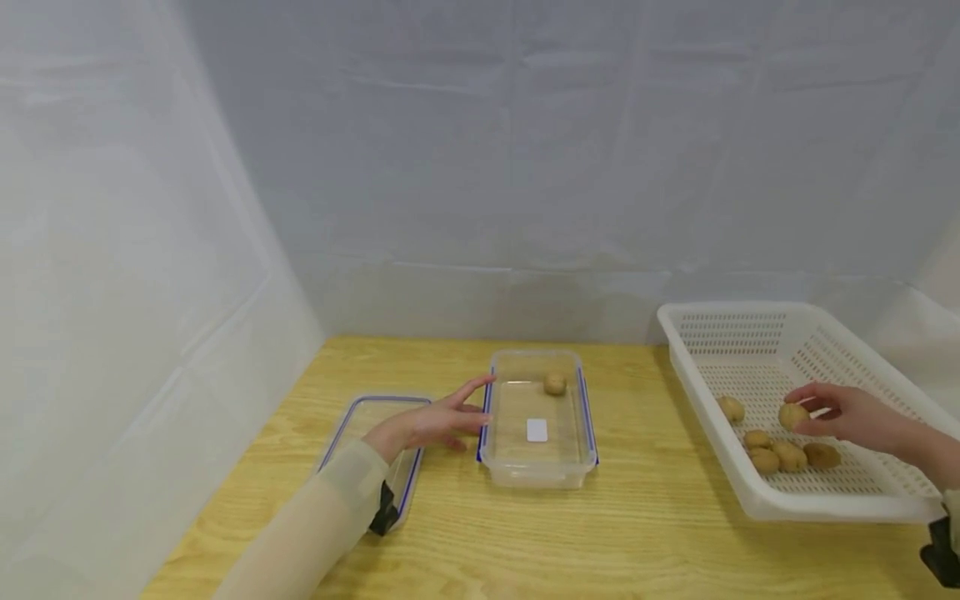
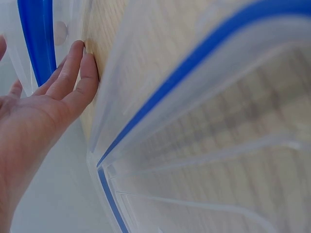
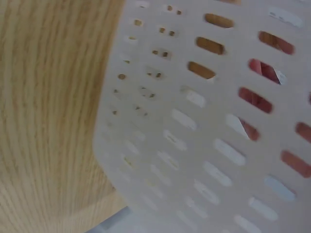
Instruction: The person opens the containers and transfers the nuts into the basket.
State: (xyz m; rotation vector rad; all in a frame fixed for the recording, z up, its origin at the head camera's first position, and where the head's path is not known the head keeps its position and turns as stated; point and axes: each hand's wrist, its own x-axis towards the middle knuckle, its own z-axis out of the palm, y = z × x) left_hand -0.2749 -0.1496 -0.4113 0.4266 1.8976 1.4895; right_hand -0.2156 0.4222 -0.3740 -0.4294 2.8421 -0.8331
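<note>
A clear plastic food box (image 1: 517, 458) with blue side clips stands on the table, with one potato (image 1: 555, 383) inside near its far end. My left hand (image 1: 438, 419) is at the box's left side, fingers extended and touching it; the left wrist view shows the hand (image 2: 53, 102) beside a blue clip (image 2: 41, 39). Over in the white basket (image 1: 720, 442), my right hand (image 1: 851, 414) pinches a potato (image 1: 792, 416) between thumb and fingers. Several other potatoes (image 1: 789, 456) lie on the basket floor. From the right wrist, the slotted basket wall (image 3: 160, 126) hides most of the hand.
A clear lid (image 1: 408, 492) with a blue seal lies left of the box, partly under my left forearm. Inside the box shows a small white label (image 1: 537, 430). Pale sheeting (image 1: 480, 167) hangs behind the wooden table (image 1: 637, 533) and along its left side.
</note>
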